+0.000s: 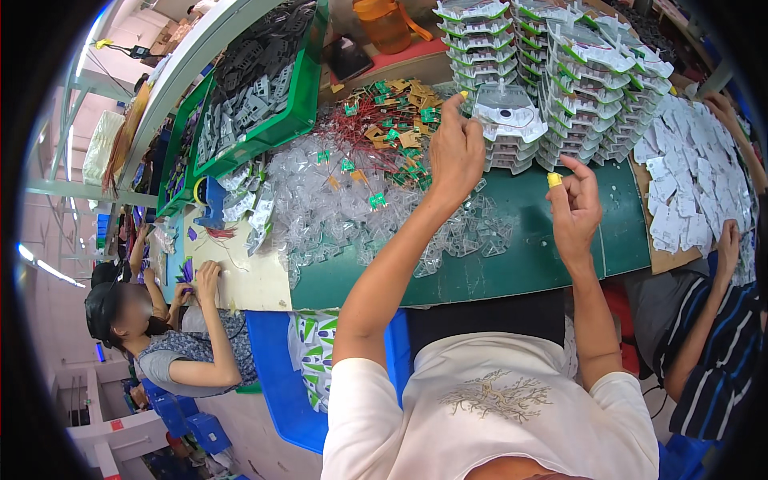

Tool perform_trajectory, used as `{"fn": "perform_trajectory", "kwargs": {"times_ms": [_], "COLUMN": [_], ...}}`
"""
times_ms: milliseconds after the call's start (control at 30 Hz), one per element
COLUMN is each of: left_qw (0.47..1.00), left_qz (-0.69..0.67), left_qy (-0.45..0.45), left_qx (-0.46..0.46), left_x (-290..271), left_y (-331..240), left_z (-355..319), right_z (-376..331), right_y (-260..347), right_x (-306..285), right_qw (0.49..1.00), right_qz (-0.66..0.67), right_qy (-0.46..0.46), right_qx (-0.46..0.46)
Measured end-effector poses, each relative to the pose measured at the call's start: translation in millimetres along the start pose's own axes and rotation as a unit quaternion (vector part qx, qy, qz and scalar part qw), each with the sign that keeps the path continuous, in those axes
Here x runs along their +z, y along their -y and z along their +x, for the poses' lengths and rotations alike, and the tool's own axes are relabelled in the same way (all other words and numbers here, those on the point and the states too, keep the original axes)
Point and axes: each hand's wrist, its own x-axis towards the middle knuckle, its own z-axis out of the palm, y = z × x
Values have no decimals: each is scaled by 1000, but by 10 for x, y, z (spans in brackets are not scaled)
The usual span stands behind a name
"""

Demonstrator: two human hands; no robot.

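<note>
Writing: bag [314, 352] at 7 o'clock carries green and purple print, too small to make out
Bag spot: inside blue bin [276, 384], below table edge
Left hand [458, 152]: toward 1 o'clock, back of hand up, forefinger extended, other fingers partly curled; pinch cannot be told
Left forefinger tip: yellow cover [464, 94], just beside front stack; contact unclear
Right hand [576, 210]: just before 3 o'clock, thumb and forefinger slightly apart, bare gap between, remaining fingers bent
Right thumb tip: second yellow cover [554, 180], below the housings
Front stack [510, 112]: white housings, between 1 and 2 o'clock, on green table [528, 232], between the two hands
Taller stacks [588, 88]: same white housings with green edges, just beyond, 2 o'clock
Wired boards [400, 120]: green boards, red leads, heaped at 12 o'clock
Clear parts [312, 192]: loose spread, 10 o'clock
Grey parts [248, 96]: in green crate [308, 116], 11 o'clock
White pieces [688, 176]: flat layer, between 2 and 3 o'clock
Co-worker [192, 352]: 8 o'clock, hands at purple pieces [186, 272]
</note>
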Motion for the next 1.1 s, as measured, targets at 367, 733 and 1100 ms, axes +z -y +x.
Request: {"fn": "perform_trajectory", "kwargs": {"times_ms": [367, 733, 1100], "left_qw": [999, 999, 983], "left_qz": [-15, -26, -31], "left_qy": [-36, 2, -82], "left_qx": [6, -42, -161], "left_x": [-29, -900, -1548], "left_y": [46, 102, 298], "left_z": [-72, -1683, -2459], "right_z": [-90, 45, 415], "right_y": [-22, 595, 220], "right_x": [118, 1317, 2443], "right_qw": [999, 936, 899], "right_qz": [-3, -82, -267], "right_qy": [34, 283, 285], "right_qx": [13, -191, -199]}}
